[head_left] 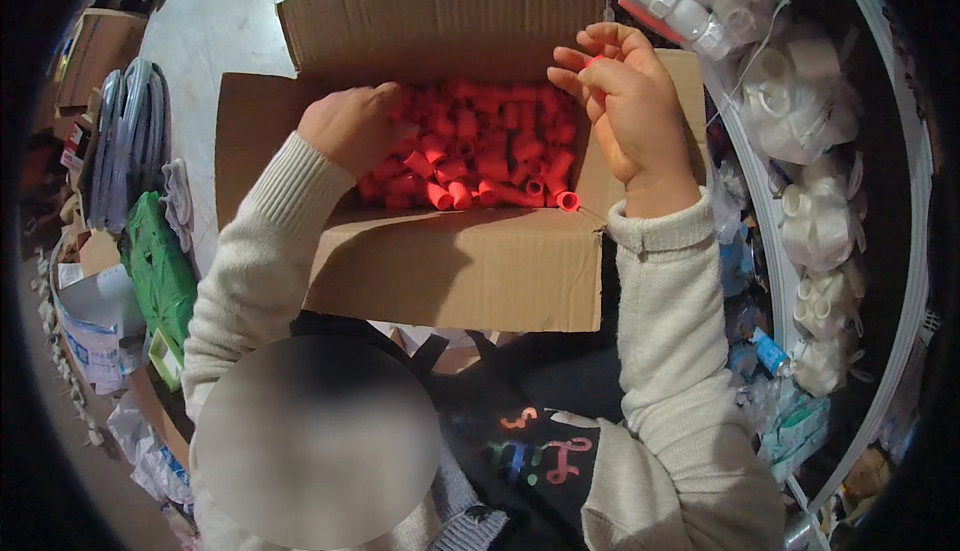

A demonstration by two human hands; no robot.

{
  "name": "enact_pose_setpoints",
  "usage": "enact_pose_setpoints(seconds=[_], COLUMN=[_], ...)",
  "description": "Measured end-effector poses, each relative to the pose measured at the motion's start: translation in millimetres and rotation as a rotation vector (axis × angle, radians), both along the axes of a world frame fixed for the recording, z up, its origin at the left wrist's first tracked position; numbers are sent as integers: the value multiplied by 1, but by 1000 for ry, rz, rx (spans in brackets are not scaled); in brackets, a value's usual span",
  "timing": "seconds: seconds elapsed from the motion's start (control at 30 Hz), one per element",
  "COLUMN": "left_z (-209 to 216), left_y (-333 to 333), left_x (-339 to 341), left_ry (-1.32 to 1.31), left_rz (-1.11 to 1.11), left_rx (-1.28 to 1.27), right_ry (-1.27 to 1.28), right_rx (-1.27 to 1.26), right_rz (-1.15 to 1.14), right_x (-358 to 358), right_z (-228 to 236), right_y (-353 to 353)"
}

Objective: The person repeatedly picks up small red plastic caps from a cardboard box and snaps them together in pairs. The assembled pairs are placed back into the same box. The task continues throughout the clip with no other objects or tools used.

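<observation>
An open cardboard box (480, 261) sits before me, with a heap of short red plastic pipe fittings (470, 146) inside; several show hollow round ends. Over the left part of the heap is my left hand (350, 126), back up, its fingers curled in at the fittings. What its fingertips hold, if anything, is hidden. Raised above the box's right side, my right hand (635, 101) is turned palm inward. A red fitting, mostly covered by the thumb and fingers, is pinched in it.
Clear bags of white pipe fittings (800, 91) line the rack (765, 241) on the right. Coiled grey hoses (130, 141) and a green package (158, 266) lie to the left. The box's flaps stand out, one upright at the far side and one folded toward me.
</observation>
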State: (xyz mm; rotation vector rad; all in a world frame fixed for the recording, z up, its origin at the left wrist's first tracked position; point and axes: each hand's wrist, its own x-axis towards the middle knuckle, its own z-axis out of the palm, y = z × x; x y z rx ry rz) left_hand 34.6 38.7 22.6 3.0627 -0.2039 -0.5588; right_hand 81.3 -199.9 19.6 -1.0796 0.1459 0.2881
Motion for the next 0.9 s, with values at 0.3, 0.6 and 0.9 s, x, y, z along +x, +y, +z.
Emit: enact_pose_setpoints(seconds=[0.3, 0.6, 0.9], left_z=[-41, -54, -60], left_y=[-47, -47, -34], left_x=[37, 58, 48], left_ry=[69, 30, 17], left_rz=[-210, -131, -155], left_rx=[-94, -107, -47], right_ry=[-81, -113, 86], right_rx=[153, 122, 149], right_rz=[-3, -28, -72], right_x=[5, 10, 9], right_z=[-4, -14, 9], right_y=[-3, -9, -1])
